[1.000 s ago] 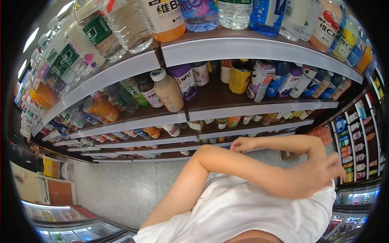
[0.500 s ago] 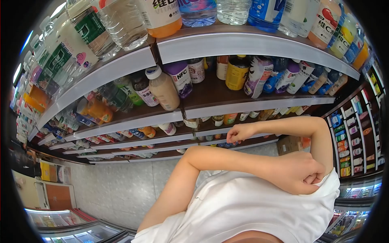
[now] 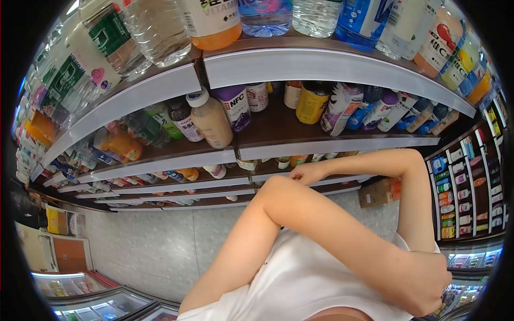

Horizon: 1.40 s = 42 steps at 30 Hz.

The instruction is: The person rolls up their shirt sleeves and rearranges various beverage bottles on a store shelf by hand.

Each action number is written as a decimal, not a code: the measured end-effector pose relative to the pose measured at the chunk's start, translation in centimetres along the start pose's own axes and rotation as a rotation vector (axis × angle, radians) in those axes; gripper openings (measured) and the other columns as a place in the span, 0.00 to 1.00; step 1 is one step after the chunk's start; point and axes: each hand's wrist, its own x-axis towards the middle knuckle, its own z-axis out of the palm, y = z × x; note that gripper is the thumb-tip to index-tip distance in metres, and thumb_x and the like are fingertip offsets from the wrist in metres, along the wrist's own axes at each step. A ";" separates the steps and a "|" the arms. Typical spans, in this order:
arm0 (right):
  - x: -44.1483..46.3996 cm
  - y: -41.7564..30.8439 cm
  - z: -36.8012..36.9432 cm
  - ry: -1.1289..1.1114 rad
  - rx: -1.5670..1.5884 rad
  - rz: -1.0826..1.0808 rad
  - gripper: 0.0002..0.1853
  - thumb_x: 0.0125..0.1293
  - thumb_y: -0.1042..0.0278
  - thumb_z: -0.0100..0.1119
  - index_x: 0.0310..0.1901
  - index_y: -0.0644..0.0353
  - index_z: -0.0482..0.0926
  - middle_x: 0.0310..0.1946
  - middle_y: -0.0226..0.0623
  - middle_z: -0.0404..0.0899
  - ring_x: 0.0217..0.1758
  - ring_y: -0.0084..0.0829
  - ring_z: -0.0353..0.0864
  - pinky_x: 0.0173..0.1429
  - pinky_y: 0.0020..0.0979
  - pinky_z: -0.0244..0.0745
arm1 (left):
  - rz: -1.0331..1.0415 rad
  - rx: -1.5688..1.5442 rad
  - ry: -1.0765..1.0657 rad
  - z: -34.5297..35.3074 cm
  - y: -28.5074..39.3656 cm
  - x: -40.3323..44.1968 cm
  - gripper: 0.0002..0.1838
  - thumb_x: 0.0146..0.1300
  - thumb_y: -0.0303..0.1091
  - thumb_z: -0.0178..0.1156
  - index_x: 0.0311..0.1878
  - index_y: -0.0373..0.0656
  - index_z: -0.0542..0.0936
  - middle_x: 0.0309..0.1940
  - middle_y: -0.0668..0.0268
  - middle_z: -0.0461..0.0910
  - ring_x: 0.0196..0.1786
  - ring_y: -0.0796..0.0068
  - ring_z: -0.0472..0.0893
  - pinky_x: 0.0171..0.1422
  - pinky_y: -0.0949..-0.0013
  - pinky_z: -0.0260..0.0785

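Taking the view as a clock face, "VITAMIN" shows on the white label of the orange-bottomed bottle [image 3: 213, 20] on the top shelf, between eleven and twelve. At eleven, one shelf down, "NFC" stands on the purple bottle [image 3: 234, 109]. Near two o'clock, the pink bottle [image 3: 438, 49] reads "维C水"; the yellow bottle [image 3: 458, 72] just beside it carries "维C". Characters on the green label [image 3: 109, 32] towards ten are too blurred to read, as is the small print on the right-hand rack [image 3: 470, 188] just past three.
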 end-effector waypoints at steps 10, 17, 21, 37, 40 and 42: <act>-2.5 -3.6 0.1 -0.092 -0.080 0.088 0.14 0.69 0.61 0.56 0.47 0.64 0.79 0.36 0.31 0.81 0.38 0.23 0.80 0.43 0.28 0.79 | -0.340 -0.635 0.287 -1.2 1.9 -8.4 0.09 0.58 0.32 0.61 0.31 0.40 0.72 0.20 0.68 0.69 0.26 0.67 0.75 0.26 0.66 0.66; -1.2 -6.7 -0.5 -0.168 -0.152 0.010 0.12 0.66 0.63 0.57 0.41 0.64 0.80 0.31 0.33 0.81 0.30 0.24 0.79 0.36 0.27 0.76 | -1.080 -1.425 0.399 -0.9 2.1 -10.1 0.14 0.60 0.35 0.69 0.38 0.42 0.72 0.30 0.65 0.77 0.26 0.77 0.75 0.25 0.75 0.61; -1.5 -8.3 -0.9 -0.141 -0.218 -0.009 0.13 0.65 0.62 0.57 0.40 0.64 0.81 0.32 0.34 0.82 0.31 0.25 0.80 0.37 0.28 0.76 | -0.851 -0.626 0.307 -0.9 1.1 -10.1 0.18 0.63 0.41 0.64 0.48 0.40 0.73 0.39 0.63 0.78 0.35 0.70 0.77 0.37 0.68 0.67; -0.4 -8.4 -0.2 -0.222 -0.309 0.080 0.19 0.64 0.50 0.58 0.46 0.57 0.80 0.42 0.33 0.82 0.42 0.29 0.81 0.45 0.34 0.76 | -0.266 -0.536 0.193 0.1 -1.4 -3.4 0.19 0.56 0.48 0.57 0.32 0.38 0.78 0.31 0.60 0.77 0.41 0.60 0.76 0.53 0.54 0.63; -0.3 -8.7 0.0 -0.191 -0.305 0.073 0.18 0.65 0.52 0.58 0.45 0.59 0.80 0.39 0.33 0.82 0.38 0.28 0.81 0.41 0.33 0.76 | -0.228 -0.600 -0.008 -0.2 -0.3 -1.8 0.17 0.55 0.46 0.57 0.21 0.41 0.75 0.20 0.64 0.73 0.33 0.66 0.72 0.44 0.59 0.61; -0.6 -9.3 0.2 -0.162 -0.305 0.063 0.16 0.66 0.56 0.57 0.44 0.61 0.80 0.35 0.33 0.82 0.34 0.26 0.81 0.36 0.31 0.76 | -0.197 -0.603 -0.122 -1.1 -0.1 -1.6 0.17 0.55 0.46 0.59 0.26 0.39 0.78 0.26 0.62 0.76 0.39 0.63 0.75 0.50 0.57 0.64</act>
